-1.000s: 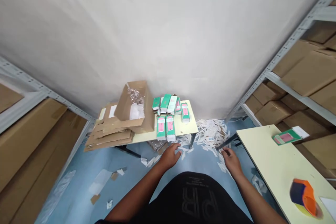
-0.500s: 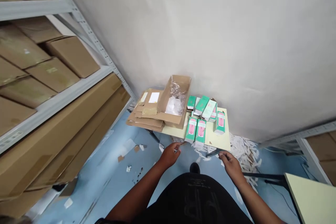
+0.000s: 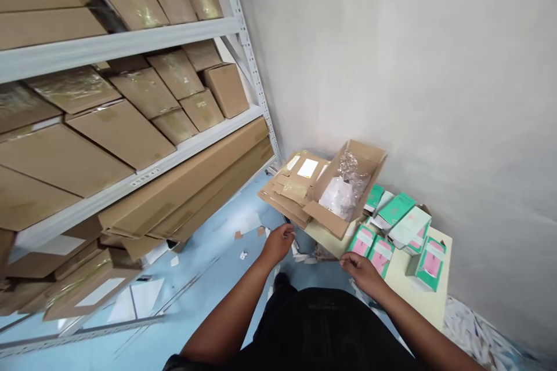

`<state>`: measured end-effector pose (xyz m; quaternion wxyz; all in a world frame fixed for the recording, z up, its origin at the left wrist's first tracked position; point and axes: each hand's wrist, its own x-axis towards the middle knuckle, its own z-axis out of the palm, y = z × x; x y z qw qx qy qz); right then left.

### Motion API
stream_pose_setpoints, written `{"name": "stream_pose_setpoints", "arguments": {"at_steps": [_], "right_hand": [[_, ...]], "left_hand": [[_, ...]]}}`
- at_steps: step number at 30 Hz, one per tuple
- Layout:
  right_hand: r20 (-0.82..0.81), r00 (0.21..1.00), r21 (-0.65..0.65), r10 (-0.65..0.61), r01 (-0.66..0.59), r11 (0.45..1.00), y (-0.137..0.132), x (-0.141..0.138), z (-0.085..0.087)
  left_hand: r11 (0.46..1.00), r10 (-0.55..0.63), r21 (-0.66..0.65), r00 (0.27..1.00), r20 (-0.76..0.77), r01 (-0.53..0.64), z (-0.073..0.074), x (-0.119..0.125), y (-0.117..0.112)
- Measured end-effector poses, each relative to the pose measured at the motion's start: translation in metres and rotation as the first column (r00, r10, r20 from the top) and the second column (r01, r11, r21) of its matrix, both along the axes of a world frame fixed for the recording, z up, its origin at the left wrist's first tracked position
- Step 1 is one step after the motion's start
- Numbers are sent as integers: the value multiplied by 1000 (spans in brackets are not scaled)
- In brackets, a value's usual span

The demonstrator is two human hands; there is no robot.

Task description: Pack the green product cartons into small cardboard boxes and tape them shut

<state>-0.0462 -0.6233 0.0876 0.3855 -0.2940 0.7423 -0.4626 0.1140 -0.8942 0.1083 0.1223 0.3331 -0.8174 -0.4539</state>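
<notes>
Boxes [image 3: 399,208], green with pink panels and pale bands, some leaning in a pile, sit on table [image 3: 402,281], right of open carton [image 3: 327,220] with clear plastic wrap [image 3: 350,165] inside. Hands well apart, fingers loosely half-curled: left hand [image 3: 278,243] off table's front edge, right hand [image 3: 363,272] overlapping front boxes, contact unclear. Versus earlier: view swung left, shelf rack [image 3: 195,147] fills more, second table gone from view.
</notes>
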Motion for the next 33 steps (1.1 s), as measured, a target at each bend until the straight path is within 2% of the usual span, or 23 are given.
{"name": "stream_pose_setpoints", "arguments": {"at_steps": [4, 8, 11, 13, 16, 19, 22, 26, 29, 31, 33], "right_hand": [[25, 997, 81, 80, -82, 993, -35, 2, -20], [35, 997, 175, 74, -79, 981, -71, 15, -45], [50, 999, 246, -13, 0, 969, -100, 34, -57], [60, 991, 290, -116, 94, 952, -120, 48, -58], [66, 950, 342, -305, 266, 901, -145, 64, -50], [52, 902, 368, -430, 383, 847, -157, 75, -40], [34, 877, 402, -479, 427, 810, -159, 81, -35], [7, 877, 415, -481, 435, 799, -162, 81, -35], [-39, 883, 412, -467, 440, 798, -166, 77, -29], [-79, 896, 419, -438, 429, 801, -168, 73, -17], [-107, 919, 429, -381, 388, 816, -170, 69, 3]], "left_hand": [[999, 51, 14, 999, -6, -51, -11, -6, -58], [999, 49, -22, 998, 30, -48, -31, -26, -134], [994, 57, -93, 998, 30, -54, -42, -54, -203], [994, 31, -106, 999, 40, -26, -47, -81, -247], [996, -41, -69, 972, 229, 58, -53, -128, -296], [994, -85, -27, 898, 433, 107, -61, -168, -317], [991, -96, -42, 881, 464, 130, -68, -190, -316], [981, -103, -100, 884, 456, 166, -78, -198, -314], [975, -145, -91, 892, 428, 202, -83, -200, -321], [974, -166, -74, 902, 398, 212, -84, -202, -328], [975, -169, -81, 921, 351, 209, -81, -203, -332]]}}
